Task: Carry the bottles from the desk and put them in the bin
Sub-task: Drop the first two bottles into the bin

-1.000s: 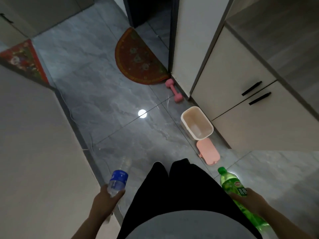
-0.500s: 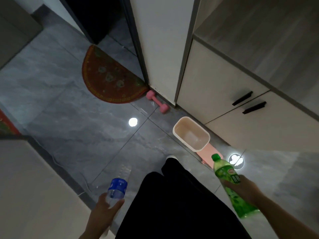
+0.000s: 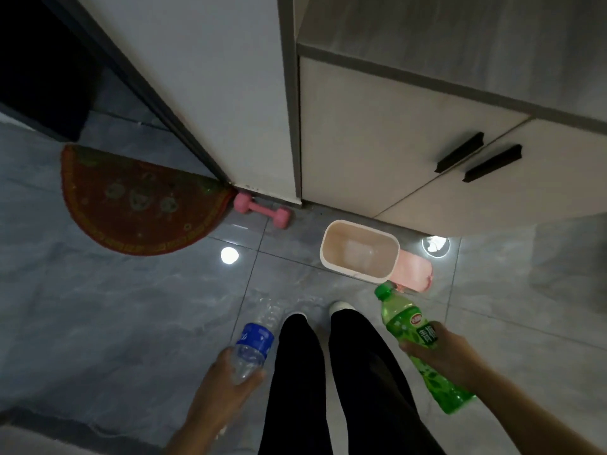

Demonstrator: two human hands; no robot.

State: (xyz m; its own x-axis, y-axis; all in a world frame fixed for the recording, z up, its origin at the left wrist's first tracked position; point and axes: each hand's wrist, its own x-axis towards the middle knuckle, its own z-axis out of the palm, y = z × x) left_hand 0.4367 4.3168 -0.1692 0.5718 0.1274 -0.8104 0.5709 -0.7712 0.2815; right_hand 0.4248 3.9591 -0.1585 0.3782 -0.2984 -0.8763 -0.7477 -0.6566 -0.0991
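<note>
My left hand (image 3: pixel 230 385) grips a clear bottle with a blue label (image 3: pixel 254 339), its neck pointing forward over the floor. A green bottle with a green cap (image 3: pixel 415 336) is held in my right hand (image 3: pixel 443 353), and its cap points toward the bin. The cream bin (image 3: pixel 359 249) stands open and looks empty on the grey tiles, just ahead of my feet and right beside the cabinet base. Its pink lid (image 3: pixel 415 270) lies on the floor behind it to the right.
A cream cabinet with two black handles (image 3: pixel 460 152) rises behind the bin. A pink dumbbell (image 3: pixel 262 210) lies at the wall's foot, next to a red half-round mat (image 3: pixel 138 205). My black-trousered legs (image 3: pixel 328 372) stand between the two bottles.
I have stepped closer to the bin, which now sits nearer and more central. Both hands still hold their bottles; the green one has come forward toward the bin.
</note>
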